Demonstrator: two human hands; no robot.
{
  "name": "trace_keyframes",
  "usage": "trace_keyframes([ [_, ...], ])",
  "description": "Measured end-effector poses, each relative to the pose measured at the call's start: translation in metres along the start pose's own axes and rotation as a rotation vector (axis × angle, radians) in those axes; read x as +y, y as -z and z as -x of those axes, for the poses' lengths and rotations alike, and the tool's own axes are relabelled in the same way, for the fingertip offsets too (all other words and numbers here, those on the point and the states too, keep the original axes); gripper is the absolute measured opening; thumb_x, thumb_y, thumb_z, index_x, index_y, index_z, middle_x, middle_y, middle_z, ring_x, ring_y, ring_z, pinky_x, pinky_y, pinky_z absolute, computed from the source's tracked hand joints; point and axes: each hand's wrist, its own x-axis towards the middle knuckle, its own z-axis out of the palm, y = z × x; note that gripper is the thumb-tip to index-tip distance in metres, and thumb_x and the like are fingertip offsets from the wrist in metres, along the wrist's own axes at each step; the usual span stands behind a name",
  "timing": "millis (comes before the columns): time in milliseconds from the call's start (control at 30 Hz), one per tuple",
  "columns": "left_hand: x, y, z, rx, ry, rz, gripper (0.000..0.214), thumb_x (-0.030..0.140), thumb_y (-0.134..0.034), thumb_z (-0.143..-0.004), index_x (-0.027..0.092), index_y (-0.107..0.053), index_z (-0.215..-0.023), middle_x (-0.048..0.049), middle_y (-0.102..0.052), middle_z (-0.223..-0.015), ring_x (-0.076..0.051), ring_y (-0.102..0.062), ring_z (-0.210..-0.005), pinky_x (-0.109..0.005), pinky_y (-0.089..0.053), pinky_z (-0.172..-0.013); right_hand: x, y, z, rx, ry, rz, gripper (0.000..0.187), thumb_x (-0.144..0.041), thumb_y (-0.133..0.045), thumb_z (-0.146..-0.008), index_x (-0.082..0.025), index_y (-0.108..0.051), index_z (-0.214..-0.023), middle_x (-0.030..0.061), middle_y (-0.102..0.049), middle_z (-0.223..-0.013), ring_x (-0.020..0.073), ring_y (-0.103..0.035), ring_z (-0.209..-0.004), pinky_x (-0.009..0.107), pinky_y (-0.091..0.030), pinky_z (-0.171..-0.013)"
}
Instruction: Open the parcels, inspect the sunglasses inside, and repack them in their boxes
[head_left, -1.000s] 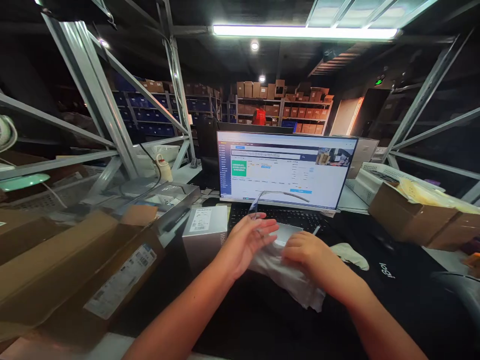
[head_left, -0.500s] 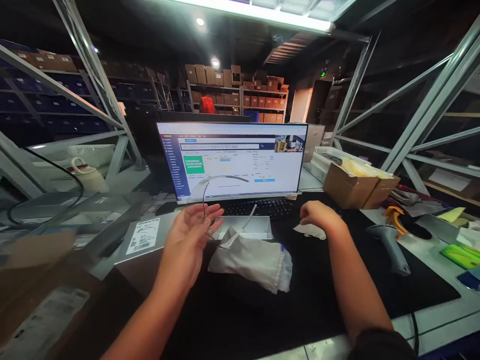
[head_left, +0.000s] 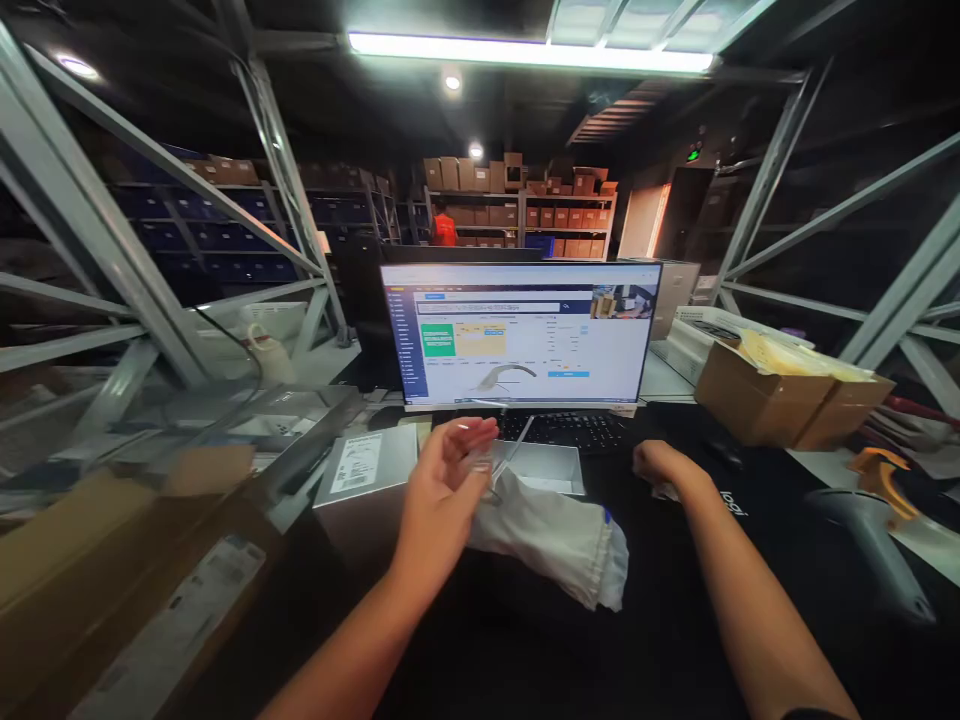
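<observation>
In my left hand (head_left: 450, 480), thumb and fingers pinch what looks like a pair of clear glasses (head_left: 517, 445). One thin straight arm slants up from the fingers, and a curved grey-tipped arm rises in front of the monitor. The part between the fingers is mostly hidden. A pale grey drawstring pouch (head_left: 551, 530) lies just under and right of this hand. My right hand (head_left: 664, 465) is closed low over the black mat, with a bit of white cloth (head_left: 665, 492) showing beneath it.
A silver box with a label (head_left: 360, 465) and an open silver tray (head_left: 544, 465) stand behind the pouch. Beyond are a keyboard (head_left: 585, 432) and a monitor (head_left: 517, 330). Cartons (head_left: 765, 390) and a grey scanner (head_left: 877, 550) are at right. A person in red (head_left: 444, 228) is far off.
The view has swung left, so everything appears further right. My right hand has closed around the white cloth that was lying spread beneath it. My left hand keeps its hold on the glasses.
</observation>
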Motion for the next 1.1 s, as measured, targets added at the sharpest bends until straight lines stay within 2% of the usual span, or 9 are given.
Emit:
trace_keyframes([
  [100, 0.002, 0.000, 0.006, -0.036, -0.039, -0.071, 0.039, 0.009, -0.071, -0.075, 0.022, -0.067, -0.111, -0.0075, -0.068, -0.123, -0.024, -0.061, -0.122, -0.037, -0.044, -0.111, 0.011, 0.023, 0.006, 0.090, 0.037, -0.096, 0.018, -0.029, -0.065, -0.093, -0.015, -0.065, -0.082, 0.0023, -0.066, -0.082, 0.0155, -0.063, -0.077, 0.032, -0.054, -0.074],
  [200, 0.002, -0.001, 0.012, -0.073, -0.050, -0.174, 0.045, 0.006, -0.068, -0.077, 0.025, -0.068, -0.118, -0.0060, -0.066, -0.129, -0.025, -0.058, -0.126, -0.037, -0.041, -0.114, 0.015, 0.050, 0.019, 0.227, 0.086, -0.268, 0.026, -0.025, -0.059, -0.091, -0.019, -0.057, -0.066, 0.0046, -0.062, -0.066, 0.0195, -0.062, -0.070, 0.034, -0.051, -0.070],
  [367, 0.003, -0.003, 0.018, -0.115, -0.083, -0.291, 0.053, 0.004, -0.064, -0.078, 0.027, -0.066, -0.126, -0.0061, -0.064, -0.133, -0.026, -0.055, -0.130, -0.040, -0.037, -0.117, -0.013, 0.067, 0.057, 0.304, 0.203, -0.690, 0.026, -0.041, -0.039, -0.095, -0.024, -0.052, -0.080, 0.0055, -0.069, -0.075, 0.0209, -0.070, -0.069, 0.034, -0.058, -0.067],
  [433, 0.004, -0.004, 0.020, -0.098, -0.091, -0.285, 0.055, 0.002, -0.064, -0.075, 0.027, -0.068, -0.125, -0.0062, -0.064, -0.133, -0.026, -0.055, -0.130, -0.041, -0.036, -0.118, -0.035, 0.065, 0.074, 0.239, 0.266, -0.950, 0.023, -0.045, -0.047, -0.092, -0.025, -0.053, -0.083, 0.0044, -0.071, -0.077, 0.0203, -0.071, -0.068, 0.033, -0.060, -0.065],
  [533, 0.004, -0.004, 0.021, -0.072, -0.109, -0.278, 0.057, 0.001, -0.065, -0.072, 0.028, -0.069, -0.123, -0.0054, -0.065, -0.131, -0.026, -0.056, -0.128, -0.040, -0.037, -0.117, -0.069, 0.056, 0.098, 0.009, 0.354, -1.431, 0.023, -0.045, -0.067, -0.082, -0.023, -0.061, -0.085, 0.0050, -0.074, -0.078, 0.0201, -0.072, -0.067, 0.031, -0.061, -0.061],
  [633, 0.004, -0.004, 0.021, -0.072, -0.167, -0.342, 0.059, 0.000, -0.064, -0.072, 0.028, -0.070, -0.123, -0.0046, -0.065, -0.131, -0.026, -0.057, -0.126, -0.040, -0.039, -0.116, -0.094, 0.048, 0.118, -0.176, 0.404, -1.671, 0.026, -0.043, -0.073, -0.081, -0.021, -0.069, -0.095, 0.0078, -0.077, -0.093, 0.0219, -0.074, -0.083, 0.033, -0.063, -0.074],
  [800, 0.000, -0.004, 0.018, -0.067, -0.228, -0.420, 0.059, -0.002, -0.063, -0.072, 0.028, -0.070, -0.122, -0.0039, -0.065, -0.132, -0.026, -0.057, -0.127, -0.039, -0.042, -0.113, -0.115, 0.040, 0.144, -0.297, 0.518, -1.785, 0.018, -0.040, -0.074, -0.084, -0.023, -0.069, -0.086, 0.0038, -0.075, -0.097, 0.0223, -0.069, -0.099, 0.042, -0.055, -0.097],
  [1000, -0.008, -0.001, 0.017, -0.041, -0.131, -0.342, 0.059, 0.000, -0.062, -0.075, 0.028, -0.066, -0.127, -0.0053, -0.063, -0.134, -0.026, -0.056, -0.128, -0.040, -0.042, -0.113, -0.144, 0.012, 0.177, -0.456, 0.649, -1.764, 0.021, -0.045, -0.071, -0.087, -0.026, -0.065, -0.081, 0.0022, -0.069, -0.089, 0.0197, -0.065, -0.091, 0.036, -0.051, -0.092],
  [1100, -0.009, 0.001, 0.016, -0.036, -0.074, -0.311, 0.058, 0.002, -0.062, -0.076, 0.027, -0.064, -0.129, -0.0065, -0.062, -0.135, -0.027, -0.056, -0.127, -0.040, -0.045, -0.110, -0.157, -0.007, 0.185, -0.423, 0.785, -1.687, 0.017, -0.042, -0.072, -0.086, -0.026, -0.068, -0.082, 0.0028, -0.068, -0.101, 0.0209, -0.063, -0.099, 0.035, -0.048, -0.093],
])
